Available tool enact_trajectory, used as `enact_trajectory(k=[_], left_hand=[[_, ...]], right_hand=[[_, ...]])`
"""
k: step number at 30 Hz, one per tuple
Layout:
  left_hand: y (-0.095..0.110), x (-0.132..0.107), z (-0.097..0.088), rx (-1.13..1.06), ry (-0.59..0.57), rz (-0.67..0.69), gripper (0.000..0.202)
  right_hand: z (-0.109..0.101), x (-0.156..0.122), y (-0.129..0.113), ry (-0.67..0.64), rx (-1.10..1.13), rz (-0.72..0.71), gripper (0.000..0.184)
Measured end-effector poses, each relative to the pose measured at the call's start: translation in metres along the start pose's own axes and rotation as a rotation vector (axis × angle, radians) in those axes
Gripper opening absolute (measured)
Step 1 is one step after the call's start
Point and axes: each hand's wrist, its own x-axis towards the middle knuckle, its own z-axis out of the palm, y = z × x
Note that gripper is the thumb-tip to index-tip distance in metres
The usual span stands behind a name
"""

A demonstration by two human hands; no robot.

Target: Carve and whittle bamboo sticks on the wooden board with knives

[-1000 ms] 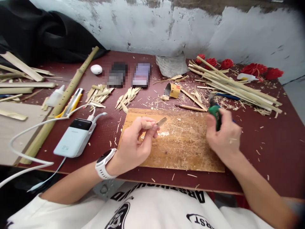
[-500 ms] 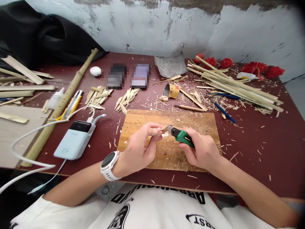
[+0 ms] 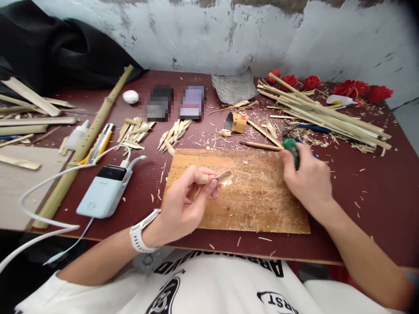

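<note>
Above the worn wooden board (image 3: 258, 205), my left hand (image 3: 185, 205) is closed, pinching a small bamboo piece (image 3: 224, 176) between thumb and fingers; its free end points right. My right hand (image 3: 309, 183) grips the green utility knife (image 3: 290, 147) over the board's far right corner, beside the blue-handled pliers. The knife's blade cannot be made out from here. Small pale shavings lie on the board beneath the bamboo piece.
Behind the board lie a sandpaper roll (image 3: 238, 122), a brown pencil-like stick (image 3: 260, 146) and many shavings. Bamboo strips (image 3: 327, 115) and red flowers (image 3: 352, 88) fill the back right. Left are a power bank (image 3: 103, 189) with cables, a yellow cutter (image 3: 102, 144) and a long bamboo pole (image 3: 88, 139).
My right hand has carried the green utility knife away from the bamboo piece, to the right and farther back. My left hand still holds the piece, with only a small shift.
</note>
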Motion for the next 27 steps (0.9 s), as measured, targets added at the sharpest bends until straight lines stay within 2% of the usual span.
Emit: enact_trajectory(k=[1,2,5,7,17,22,27], left_hand=[[-0.001,0.000,0.000,-0.005,0.021,0.022,0.015],[-0.003,0.000,-0.001,0.007,0.029,0.031,0.013],[-0.012,0.000,0.000,0.038,0.010,0.041,0.012],[-0.016,-0.002,0.001,0.042,0.009,0.054,0.011],[-0.013,0.002,0.004,-0.067,-0.021,0.128,0.021],[-0.009,0.004,0.002,0.076,-0.059,0.215,0.035],[-0.009,0.004,-0.002,0.131,-0.096,0.207,0.034]], right_hand=[[0.000,0.001,0.003,0.043,-0.016,0.048,0.033],[0.000,0.001,0.004,0.042,0.016,0.030,0.033],[0.003,-0.006,-0.007,-0.014,0.171,-0.222,0.032],[0.005,-0.011,-0.016,-0.018,0.223,-0.297,0.031],[0.001,-0.014,-0.021,-0.078,0.305,-0.426,0.037],[0.002,-0.013,-0.025,-0.075,0.317,-0.461,0.037],[0.002,-0.013,-0.025,-0.078,0.318,-0.459,0.036]])
